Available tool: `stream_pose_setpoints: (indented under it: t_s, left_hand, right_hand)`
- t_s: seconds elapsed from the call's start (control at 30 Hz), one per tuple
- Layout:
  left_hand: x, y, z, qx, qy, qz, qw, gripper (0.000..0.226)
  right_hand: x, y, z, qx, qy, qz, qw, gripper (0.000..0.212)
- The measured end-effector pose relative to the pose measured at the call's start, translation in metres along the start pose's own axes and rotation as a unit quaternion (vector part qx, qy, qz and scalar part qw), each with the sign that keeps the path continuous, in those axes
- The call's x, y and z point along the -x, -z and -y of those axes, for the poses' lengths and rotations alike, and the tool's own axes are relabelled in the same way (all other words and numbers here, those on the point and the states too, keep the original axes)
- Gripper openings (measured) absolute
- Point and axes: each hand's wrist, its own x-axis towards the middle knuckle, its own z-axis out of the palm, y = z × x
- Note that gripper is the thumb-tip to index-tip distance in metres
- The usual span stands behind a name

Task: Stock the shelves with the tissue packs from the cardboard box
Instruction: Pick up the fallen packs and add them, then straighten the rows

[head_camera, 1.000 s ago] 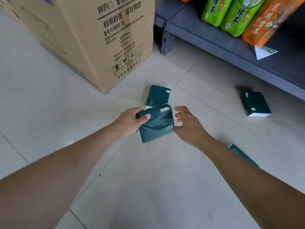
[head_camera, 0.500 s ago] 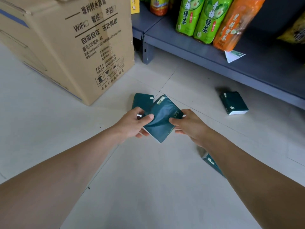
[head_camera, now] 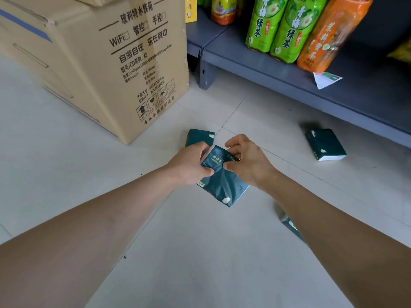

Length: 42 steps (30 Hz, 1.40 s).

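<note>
The pack [head_camera: 219, 174] you hold at frame centre has turned since a moment ago, its printed face now up, so it looks ready to shelve. Your left hand [head_camera: 189, 166] and right hand [head_camera: 248, 162] both pinch its upper end. The shelf [head_camera: 289, 83] lies upper right; another pack [head_camera: 325, 144] sits on the floor [head_camera: 66, 174] below it.

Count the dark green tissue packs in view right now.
4: one held in both hands; one on the floor behind the left hand; one on the floor by the shelf; one partly hidden under the right forearm. More may be hidden.
</note>
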Motion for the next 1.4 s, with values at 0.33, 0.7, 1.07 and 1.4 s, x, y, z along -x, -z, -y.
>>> stream_pose_setpoints:
  t_s: [0.33,0.7,1.07,1.4]
  left_hand:
    - [-0.01,0.016,0.08,0.053,0.154,-0.037,0.986,0.033]
    - [-0.019,0.018,0.135,0.169,0.239,-0.108,0.95,0.037]
    - [-0.012,0.016,0.142,0.205,0.205,-0.103,0.951,0.05]
    - [-0.006,0.004,0.137,0.214,0.201,-0.116,0.949,0.042]
  right_hand:
    - [-0.079,-0.034,-0.022,0.236,0.054,0.016,0.97,0.048]
    - [-0.172,-0.067,-0.035,0.338,0.064,0.027,0.938,0.06]
    - [-0.187,-0.062,-0.032,0.406,0.023,0.177,0.896,0.087]
    - [-0.161,-0.032,-0.048,0.284,-0.035,0.128,0.95,0.039]
